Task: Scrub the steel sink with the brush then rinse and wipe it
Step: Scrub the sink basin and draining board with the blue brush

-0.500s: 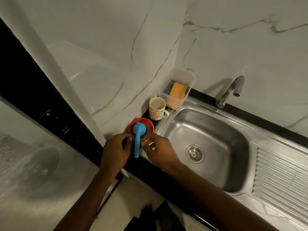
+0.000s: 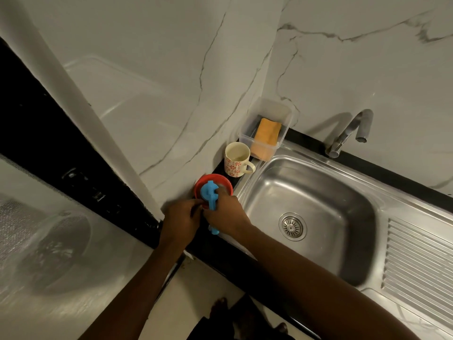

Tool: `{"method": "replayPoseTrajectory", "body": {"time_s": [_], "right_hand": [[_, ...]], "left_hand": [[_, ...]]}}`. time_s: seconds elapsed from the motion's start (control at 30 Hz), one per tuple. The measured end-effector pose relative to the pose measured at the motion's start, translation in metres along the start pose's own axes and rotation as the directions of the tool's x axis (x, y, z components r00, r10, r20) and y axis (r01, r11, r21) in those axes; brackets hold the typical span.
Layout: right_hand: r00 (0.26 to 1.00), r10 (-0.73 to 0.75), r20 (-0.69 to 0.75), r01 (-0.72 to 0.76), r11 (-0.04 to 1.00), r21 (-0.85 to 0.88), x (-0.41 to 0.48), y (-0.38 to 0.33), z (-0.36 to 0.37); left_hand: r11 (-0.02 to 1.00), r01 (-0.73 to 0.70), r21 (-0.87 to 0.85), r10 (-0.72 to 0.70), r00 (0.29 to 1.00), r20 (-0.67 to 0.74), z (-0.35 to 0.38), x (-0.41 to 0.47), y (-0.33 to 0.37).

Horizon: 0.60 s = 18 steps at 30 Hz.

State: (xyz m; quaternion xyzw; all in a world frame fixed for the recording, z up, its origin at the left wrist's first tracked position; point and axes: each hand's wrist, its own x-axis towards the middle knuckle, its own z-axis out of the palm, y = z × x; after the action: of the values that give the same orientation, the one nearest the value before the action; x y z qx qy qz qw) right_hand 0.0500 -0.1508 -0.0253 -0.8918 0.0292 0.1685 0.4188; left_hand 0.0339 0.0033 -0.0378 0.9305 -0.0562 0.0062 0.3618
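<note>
Blue brush (image 2: 209,192): its round head lies over the red bowl (image 2: 199,186), at 9 o'clock from the steel sink (image 2: 306,190). The handle runs toward 6 o'clock, passes under the fingers, and its tip shows again below the hand.
Right hand (image 2: 226,214): fingers curled round the brush handle in a close grip, knuckles up, at the sink's 9 o'clock rim.
Left hand (image 2: 181,220): just at 9 o'clock of the right hand, touching it. The fingertips bend toward the bowl's near edge, but I cannot tell whether they pinch the bowl or only rest against it.
Red bowl: stands on the dark counter strip in the corner by the marble wall.
Steel sink: basin with the drain (image 2: 292,226) at its centre and the draining board (image 2: 416,261) at 3 o'clock.
Tap (image 2: 350,131): at 12 o'clock of the basin, with the spout over the back rim.
Mug (image 2: 236,159): at 12 o'clock of the bowl, upright, with its handle toward the sink.
Clear box (image 2: 245,136): at 1 o'clock of the mug, holding an orange sponge (image 2: 268,133).
</note>
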Motion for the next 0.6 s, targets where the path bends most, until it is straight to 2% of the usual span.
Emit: {"method": "replayPoseTrajectory", "body": {"time_s": [0.4,0.5,0.6], "right_hand": [[0.993,-0.116,0.016,0.115,0.939,-0.324,0.030,-0.005,-0.021],[0.992,-0.122,0.025,0.124,0.937,-0.326,0.030,-0.006,-0.026],[0.990,-0.141,-0.015,0.133,0.962,-0.237,0.025,-0.007,-0.041]], "left_hand": [[0.993,0.039,0.115,-0.042,0.999,0.024,0.003,0.010,-0.007],[0.997,0.018,0.072,-0.019,1.000,0.012,0.002,0.008,-0.006],[0.998,0.017,0.058,-0.015,1.000,-0.025,0.007,0.005,-0.008]]}}
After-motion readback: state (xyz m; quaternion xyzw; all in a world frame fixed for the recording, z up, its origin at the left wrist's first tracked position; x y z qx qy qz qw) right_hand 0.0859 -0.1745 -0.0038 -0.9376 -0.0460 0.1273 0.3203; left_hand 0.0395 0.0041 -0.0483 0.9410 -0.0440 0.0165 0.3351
